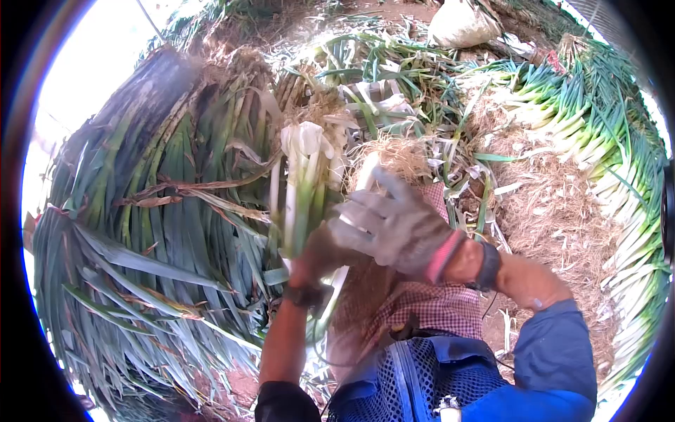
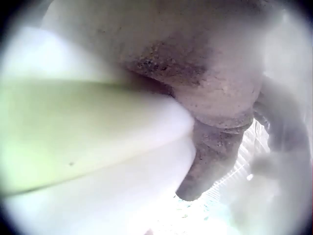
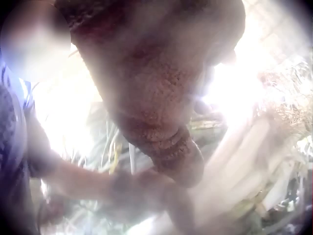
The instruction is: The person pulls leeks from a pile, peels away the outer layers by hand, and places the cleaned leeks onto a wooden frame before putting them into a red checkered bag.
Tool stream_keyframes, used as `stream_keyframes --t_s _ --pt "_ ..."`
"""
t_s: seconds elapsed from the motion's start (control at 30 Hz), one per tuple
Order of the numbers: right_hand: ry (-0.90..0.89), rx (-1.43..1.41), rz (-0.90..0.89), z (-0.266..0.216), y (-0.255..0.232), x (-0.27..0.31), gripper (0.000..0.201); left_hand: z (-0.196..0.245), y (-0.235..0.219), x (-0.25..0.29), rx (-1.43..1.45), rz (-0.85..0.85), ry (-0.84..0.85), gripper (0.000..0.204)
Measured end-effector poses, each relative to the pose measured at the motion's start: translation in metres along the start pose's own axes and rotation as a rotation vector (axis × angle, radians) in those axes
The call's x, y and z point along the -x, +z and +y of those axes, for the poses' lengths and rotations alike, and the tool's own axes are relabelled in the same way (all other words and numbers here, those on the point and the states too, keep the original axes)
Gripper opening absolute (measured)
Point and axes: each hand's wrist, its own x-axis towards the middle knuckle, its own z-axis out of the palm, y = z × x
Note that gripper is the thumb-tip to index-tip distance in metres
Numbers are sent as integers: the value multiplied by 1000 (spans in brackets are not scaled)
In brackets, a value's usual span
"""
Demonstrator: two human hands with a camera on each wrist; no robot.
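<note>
Both gloved hands meet over a leek, in front of the apron. In the head view the leek (image 1: 369, 171) slants upward, its shaggy roots (image 1: 394, 156) at the far end. My left hand (image 1: 320, 247) grips its lower part; in the left wrist view pale green-white stalks (image 2: 93, 132) fill the space beside the gloved thumb. Lying across the shaft, my right hand (image 1: 404, 228) holds it with its fingers spread over the top, blurred. In the right wrist view the thumb (image 3: 178, 164) points down beside the pale shaft. Just beyond my left hand stand whitish, stripped leeks (image 1: 304, 169).
A large heap of untrimmed leeks (image 1: 169, 183) rises on the left. Trimmed leeks (image 1: 598, 141) line the right in a long curved row. Root and leaf scraps (image 1: 548, 204) cover the ground between. A pale sack (image 1: 464, 27) stands at the back. A checked apron (image 1: 436, 306) covers my lap.
</note>
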Motion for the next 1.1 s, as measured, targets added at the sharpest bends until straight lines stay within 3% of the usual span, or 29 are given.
stream_keyframes --t_s 0.03,0.1,0.13,0.2,0.23,0.3,0.43,0.5,0.53,0.57,0.63,0.67,0.7,0.73,0.8,0.83,0.93,1.0,1.03,1.1 --pt "-1 4 4 3 12 0 33 27 -12 11 11 -124 -20 92" --pt "-164 76 -82 14 36 -6 39 25 -18 18 23 -240 -36 91" --pt "-176 -53 96 19 43 -11 30 12 -14 20 215 -243 103 75" --pt "-211 -39 29 20 48 -17 24 15 -19 26 445 -258 114 58" --pt "-230 -28 -40 20 48 -22 18 4 -19 25 442 -254 122 58" --pt "-256 -27 2 20 44 -27 16 -14 -18 17 392 -359 140 57" --pt "-205 -182 -128 15 36 -27 11 -21 -15 12 293 -508 248 58" --pt "-17 -192 -76 2 28 -26 21 -27 -14 14 264 -473 249 64" --pt "-66 -126 -12 1 20 -24 20 -44 -7 6 180 -418 543 53" --pt "-112 -56 56 0 12 -22 18 -61 1 2 106 -392 628 47" --pt "-207 84 71 -3 3 -20 14 -39 2 8 -41 -318 796 35" --pt "-186 94 -39 -5 9 -13 13 -23 1 19 150 -380 574 36" --pt "-190 94 -38 -2 12 -13 13 -7 -2 25 338 -435 348 38" --pt "-208 28 -48 3 15 -14 11 -8 -4 23 340 -433 349 38" --pt "-218 -42 -259 5 15 -19 9 -12 -8 19 423 -545 295 41" --pt "-223 -37 -260 6 10 -25 9 -12 -7 16 424 -542 301 41" --pt "-253 13 -392 6 5 -32 10 -11 -6 13 379 -511 493 45" --pt "-240 23 -346 5 4 -32 9 -7 -9 17 327 -486 285 66" --pt "-240 24 -346 4 3 -34 9 -3 -10 20 326 -486 286 66" --pt "-218 40 -513 3 1 -37 8 4 -11 23 410 -468 272 67"
